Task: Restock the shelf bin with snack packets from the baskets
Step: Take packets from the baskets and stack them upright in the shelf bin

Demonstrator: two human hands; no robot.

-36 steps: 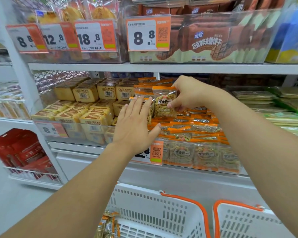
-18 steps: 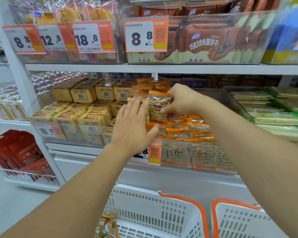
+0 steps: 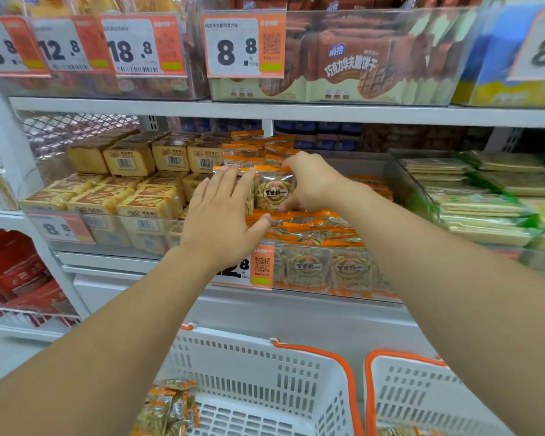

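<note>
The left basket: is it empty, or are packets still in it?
Not empty. The left basket holds a few orange-edged packets at its near left corner; the rest of its visible floor is bare.

Bright, even store light — soft blur, edges bowed by wide-angle.

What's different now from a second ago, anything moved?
The right hand has lowered its upright snack packet closer to the flat packets in the bin, still pinching it. The left hand stays flat against the standing packets. Both baskets are unchanged.
</note>
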